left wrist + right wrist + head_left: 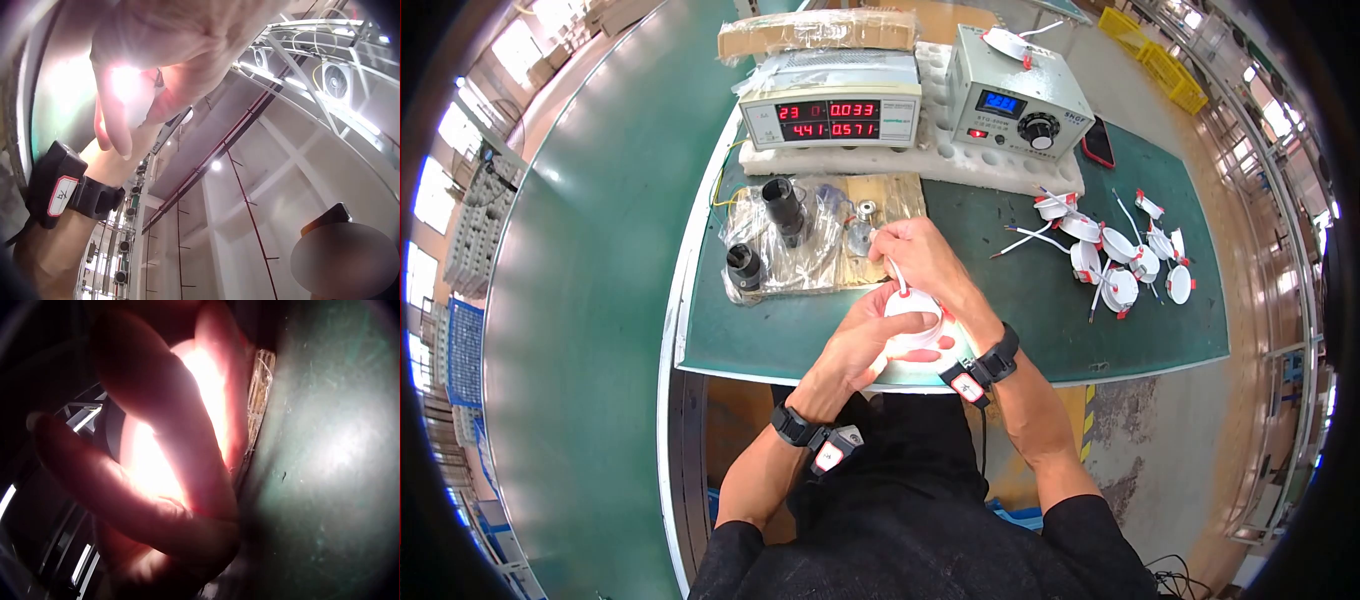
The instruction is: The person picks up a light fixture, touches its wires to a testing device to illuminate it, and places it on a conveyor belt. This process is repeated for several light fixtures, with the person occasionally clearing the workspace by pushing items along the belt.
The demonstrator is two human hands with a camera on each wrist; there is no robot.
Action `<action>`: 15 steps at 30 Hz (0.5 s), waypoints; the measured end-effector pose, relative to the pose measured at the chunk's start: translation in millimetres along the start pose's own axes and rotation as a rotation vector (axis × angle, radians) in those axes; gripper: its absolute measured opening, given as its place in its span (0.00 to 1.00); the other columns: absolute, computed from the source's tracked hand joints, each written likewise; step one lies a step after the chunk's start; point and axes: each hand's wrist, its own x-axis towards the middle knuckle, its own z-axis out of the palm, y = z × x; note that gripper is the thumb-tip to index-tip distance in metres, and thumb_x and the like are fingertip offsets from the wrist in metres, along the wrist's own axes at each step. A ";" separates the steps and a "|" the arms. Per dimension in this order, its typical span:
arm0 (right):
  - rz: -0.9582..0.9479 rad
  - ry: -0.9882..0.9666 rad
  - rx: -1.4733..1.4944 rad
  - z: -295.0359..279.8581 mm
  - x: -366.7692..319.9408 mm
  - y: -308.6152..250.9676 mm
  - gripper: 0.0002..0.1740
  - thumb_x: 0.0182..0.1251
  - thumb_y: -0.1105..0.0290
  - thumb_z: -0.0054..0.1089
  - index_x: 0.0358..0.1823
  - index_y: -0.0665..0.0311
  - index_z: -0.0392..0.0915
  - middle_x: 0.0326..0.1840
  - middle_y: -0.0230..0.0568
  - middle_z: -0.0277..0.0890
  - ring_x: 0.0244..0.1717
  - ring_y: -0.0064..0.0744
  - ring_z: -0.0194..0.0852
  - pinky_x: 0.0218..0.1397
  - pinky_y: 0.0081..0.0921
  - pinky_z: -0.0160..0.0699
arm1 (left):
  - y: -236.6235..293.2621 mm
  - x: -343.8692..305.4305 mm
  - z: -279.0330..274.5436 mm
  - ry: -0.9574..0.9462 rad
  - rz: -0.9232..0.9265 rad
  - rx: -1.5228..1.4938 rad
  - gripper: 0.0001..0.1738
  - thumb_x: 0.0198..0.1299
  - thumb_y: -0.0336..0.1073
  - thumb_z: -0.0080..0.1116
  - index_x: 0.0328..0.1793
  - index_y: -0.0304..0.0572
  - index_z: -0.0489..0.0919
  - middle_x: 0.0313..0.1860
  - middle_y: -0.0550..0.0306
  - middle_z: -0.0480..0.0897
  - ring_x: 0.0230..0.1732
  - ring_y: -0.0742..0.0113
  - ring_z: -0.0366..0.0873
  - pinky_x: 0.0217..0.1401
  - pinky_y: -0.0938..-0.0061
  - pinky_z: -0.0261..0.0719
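A round white LED downlight (908,308) sits in my left hand (852,345), low over the near edge of the table. My left thumb lies across its back and the fingers curl beneath. The lamp is lit: its face glows strongly (153,462) between the fingers in the right wrist view, and glares in the left wrist view. A white cable (897,272) rises from the lamp to my right hand (922,260), which pinches its end beside round metal contacts (864,212) on a wooden board (890,188). The fingertips hide the wire ends.
Behind the board stand a power meter (830,115) with red digits and a voltage regulator (1020,100), a downlight on top. Two black cylinders (783,205) rise from the plastic-wrapped left side. Several downlights (1118,245) with loose cables lie at right; a phone (1098,143) lies behind them.
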 end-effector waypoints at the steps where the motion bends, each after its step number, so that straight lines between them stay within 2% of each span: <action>1: -0.040 0.019 -0.019 -0.8 -1.3 0.3 0.17 0.71 0.67 0.56 0.28 0.73 0.82 0.16 0.31 0.71 0.18 0.19 0.64 0.23 0.27 0.63 | -1.5 1.1 -0.1 -0.005 0.011 -0.022 0.22 0.63 0.25 0.67 0.62 0.39 0.76 0.51 0.51 0.87 0.48 0.53 0.90 0.44 0.66 0.93; 3: -0.118 0.055 -0.052 0.0 -6.3 1.9 0.17 0.75 0.66 0.56 0.30 0.72 0.81 0.16 0.29 0.69 0.17 0.16 0.61 0.21 0.23 0.59 | -7.3 2.2 -1.3 -0.009 0.032 -0.066 0.22 0.63 0.25 0.67 0.62 0.38 0.76 0.50 0.50 0.87 0.47 0.53 0.90 0.45 0.66 0.93; 5: -0.074 0.061 0.063 -1.7 -46.3 -16.5 0.18 0.77 0.64 0.56 0.32 0.71 0.81 0.16 0.28 0.69 0.16 0.15 0.60 0.19 0.21 0.57 | -5.8 -15.1 19.2 0.016 -0.004 0.113 0.23 0.64 0.23 0.65 0.64 0.37 0.73 0.51 0.49 0.86 0.48 0.55 0.90 0.46 0.64 0.93; 6: -0.066 0.050 0.109 -6.9 -66.2 -33.9 0.19 0.79 0.62 0.55 0.33 0.71 0.81 0.16 0.27 0.69 0.16 0.14 0.60 0.19 0.20 0.56 | -3.5 -38.6 47.1 0.016 0.061 0.177 0.25 0.65 0.24 0.64 0.67 0.36 0.70 0.52 0.48 0.85 0.49 0.55 0.89 0.47 0.63 0.94; 9: -0.002 0.041 0.248 -19.9 -101.3 -55.3 0.22 0.81 0.58 0.54 0.34 0.71 0.81 0.14 0.28 0.69 0.14 0.15 0.63 0.17 0.21 0.58 | -15.4 -52.6 72.8 -0.063 0.042 0.133 0.27 0.66 0.26 0.66 0.69 0.38 0.69 0.54 0.51 0.84 0.50 0.56 0.89 0.47 0.63 0.94; 12: -0.012 0.062 0.159 -17.1 -73.6 -34.8 0.21 0.80 0.60 0.53 0.35 0.72 0.82 0.16 0.30 0.71 0.14 0.16 0.64 0.18 0.21 0.61 | -15.5 -30.7 51.1 -0.022 -0.005 0.073 0.25 0.66 0.26 0.66 0.67 0.39 0.71 0.53 0.54 0.84 0.49 0.56 0.89 0.47 0.65 0.94; 15: 0.030 0.009 0.093 -9.6 -57.2 -16.6 0.19 0.78 0.64 0.52 0.36 0.72 0.82 0.17 0.32 0.73 0.16 0.17 0.66 0.20 0.23 0.64 | -17.9 -23.4 30.7 -0.033 -0.040 -0.010 0.25 0.65 0.26 0.67 0.66 0.38 0.71 0.54 0.51 0.85 0.50 0.53 0.89 0.48 0.65 0.94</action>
